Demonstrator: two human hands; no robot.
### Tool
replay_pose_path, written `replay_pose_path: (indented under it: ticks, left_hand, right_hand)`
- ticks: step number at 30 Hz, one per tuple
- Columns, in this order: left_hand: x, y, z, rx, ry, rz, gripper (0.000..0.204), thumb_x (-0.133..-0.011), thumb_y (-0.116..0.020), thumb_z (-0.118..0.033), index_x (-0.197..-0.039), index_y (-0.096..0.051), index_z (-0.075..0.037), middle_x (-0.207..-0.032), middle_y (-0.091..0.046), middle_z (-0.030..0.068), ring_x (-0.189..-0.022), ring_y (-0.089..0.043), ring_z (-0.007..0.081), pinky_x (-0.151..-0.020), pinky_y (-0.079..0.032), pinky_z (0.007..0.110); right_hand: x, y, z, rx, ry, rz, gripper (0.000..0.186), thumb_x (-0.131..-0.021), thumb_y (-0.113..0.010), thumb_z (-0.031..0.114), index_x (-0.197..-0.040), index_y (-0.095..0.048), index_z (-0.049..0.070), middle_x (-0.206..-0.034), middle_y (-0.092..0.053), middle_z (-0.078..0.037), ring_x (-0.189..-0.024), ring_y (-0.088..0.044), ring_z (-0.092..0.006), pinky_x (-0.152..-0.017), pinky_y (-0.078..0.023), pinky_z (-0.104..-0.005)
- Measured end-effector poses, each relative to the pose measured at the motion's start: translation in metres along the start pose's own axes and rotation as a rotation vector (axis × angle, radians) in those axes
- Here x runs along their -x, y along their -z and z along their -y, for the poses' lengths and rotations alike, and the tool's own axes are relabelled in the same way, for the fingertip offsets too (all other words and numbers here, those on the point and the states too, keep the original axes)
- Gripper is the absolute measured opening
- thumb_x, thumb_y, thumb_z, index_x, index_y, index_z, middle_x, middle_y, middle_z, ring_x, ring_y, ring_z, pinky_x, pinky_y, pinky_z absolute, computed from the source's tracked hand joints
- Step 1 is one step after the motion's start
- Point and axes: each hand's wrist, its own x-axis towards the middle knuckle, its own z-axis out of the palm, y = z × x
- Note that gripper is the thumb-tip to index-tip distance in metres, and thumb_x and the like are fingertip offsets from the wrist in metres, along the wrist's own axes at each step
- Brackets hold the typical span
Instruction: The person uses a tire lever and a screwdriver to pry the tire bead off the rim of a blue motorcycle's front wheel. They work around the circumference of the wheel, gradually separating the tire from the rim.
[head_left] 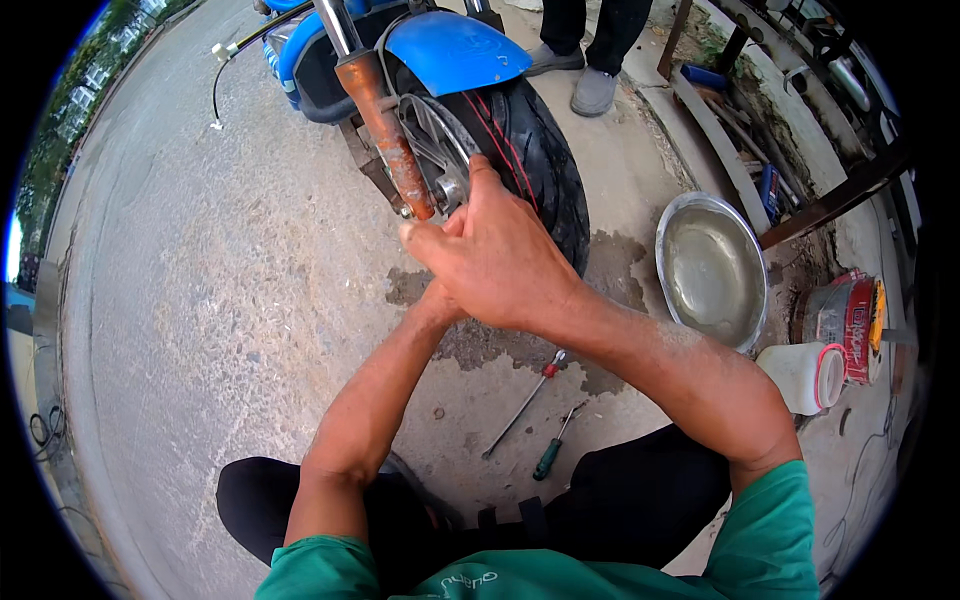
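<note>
My right hand (500,250) reaches to the front wheel of a blue motorcycle. Its index finger is stretched out against the wheel rim (450,130), and its thumb points left, apart from it, near the lower end of the rusty orange fork leg (385,140). The other fingers of this hand are out of sight. Beneath it, my left hand (443,298) shows only near the wrist; its fingers are hidden, close to the axle hub (452,188). The black tire (545,150) has red lines along it. Above it curves a blue fender (455,50).
On the concrete lie a long red-handled screwdriver (524,403) and a short green-handled one (548,458). To the right stand a metal basin (662,255) of cloudy liquid, a white plastic jar (790,375) and a red bucket (855,325). Someone's grey shoes (594,92) are beyond the wheel.
</note>
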Motion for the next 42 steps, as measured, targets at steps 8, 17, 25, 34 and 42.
replay_pose_path:
  ticks: [8, 17, 25, 34, 42]
  left_hand:
    - [-0.011, -0.002, -0.003, -0.091, -0.069, 0.073, 0.044, -0.099, -0.067, -0.02, -0.139, -0.053, -0.008, -0.126, -0.062, 0.0026, -0.116, -0.058, 0.0176, -0.098, -0.049, 0.038]
    - [-0.021, 0.009, 0.003, -0.192, -0.052, 0.237, 0.036, -0.084, -0.073, -0.016, -0.115, -0.063, 0.0, -0.11, -0.067, 0.0108, -0.101, -0.064, 0.0182, -0.085, -0.054, 0.037]
    - [-0.013, 0.015, 0.027, -0.073, 0.207, 0.227, 0.023, -0.079, -0.075, -0.016, -0.097, -0.071, -0.001, -0.086, -0.071, 0.0104, -0.081, -0.067, 0.0193, -0.073, -0.055, 0.039]
    - [-0.01, 0.012, -0.013, -0.188, 0.291, 0.233, 0.027, -0.082, -0.08, -0.009, -0.106, -0.07, -0.003, -0.097, -0.072, 0.0027, -0.087, -0.063, 0.0124, -0.079, -0.054, 0.033]
    - [-0.012, 0.018, 0.004, -0.065, 0.257, 0.254, 0.035, -0.073, -0.093, -0.011, -0.102, -0.075, -0.003, -0.094, -0.075, -0.0011, -0.088, -0.066, 0.0095, -0.081, -0.054, 0.028]
  right_hand:
    - [-0.019, 0.015, 0.03, -0.221, -0.251, 0.074, 0.099, -0.089, -0.061, 0.02, -0.163, 0.002, -0.003, -0.084, -0.071, -0.016, -0.066, -0.071, -0.0231, -0.064, -0.059, -0.0379]
    - [0.0, -0.005, 0.002, -0.012, -0.195, 0.015, 0.102, -0.088, -0.062, 0.025, -0.162, 0.0, -0.002, -0.106, -0.07, -0.033, -0.099, -0.072, -0.043, -0.095, -0.054, -0.046]
    - [0.038, -0.014, -0.034, -0.066, -0.068, -0.031, 0.095, -0.089, -0.058, 0.016, -0.161, 0.0, -0.006, -0.085, -0.071, -0.026, -0.083, -0.072, -0.0424, -0.083, -0.056, -0.0483]
    - [0.078, -0.018, -0.091, -0.007, 0.056, 0.156, 0.1, -0.092, -0.062, 0.011, -0.16, 0.009, -0.007, -0.063, -0.065, -0.013, -0.055, -0.066, -0.0275, -0.059, -0.053, -0.0422]
    - [0.11, 0.014, -0.222, 0.489, 0.119, 0.569, 0.055, -0.088, -0.062, 0.021, -0.141, -0.058, 0.005, -0.08, -0.072, -0.021, -0.079, -0.073, -0.0385, -0.077, -0.058, -0.0523]
